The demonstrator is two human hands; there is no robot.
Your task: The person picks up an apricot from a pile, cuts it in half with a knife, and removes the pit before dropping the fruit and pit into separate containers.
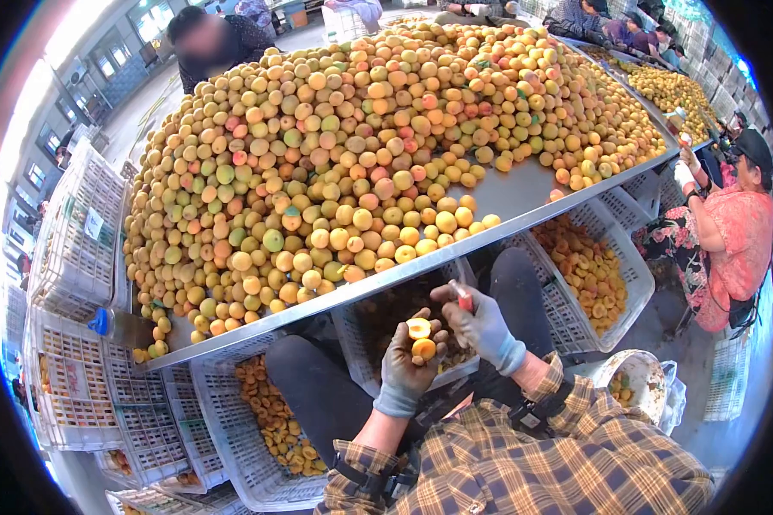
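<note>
Two apricot halves [420, 338], cut faces up, lie in my left hand [407, 359], which wears a stained grey glove with its fingers curled round them. Just to the right, my right hand [481, 324], also gloved, is closed on a small knife with a red handle [464, 298]. Both hands are over a white crate [352, 343] between my knees, apart from each other. Beyond them, a large heap of whole apricots [335, 163] covers much of a metal table [511, 196].
Crates of cut apricots stand at left [223, 429] and right [631, 283] of my legs. A white bucket [653, 378] is at my right. Stacked crates [73, 232] rise at far left. A person in a pink top [728, 223] sits at right; others sit beyond the heap.
</note>
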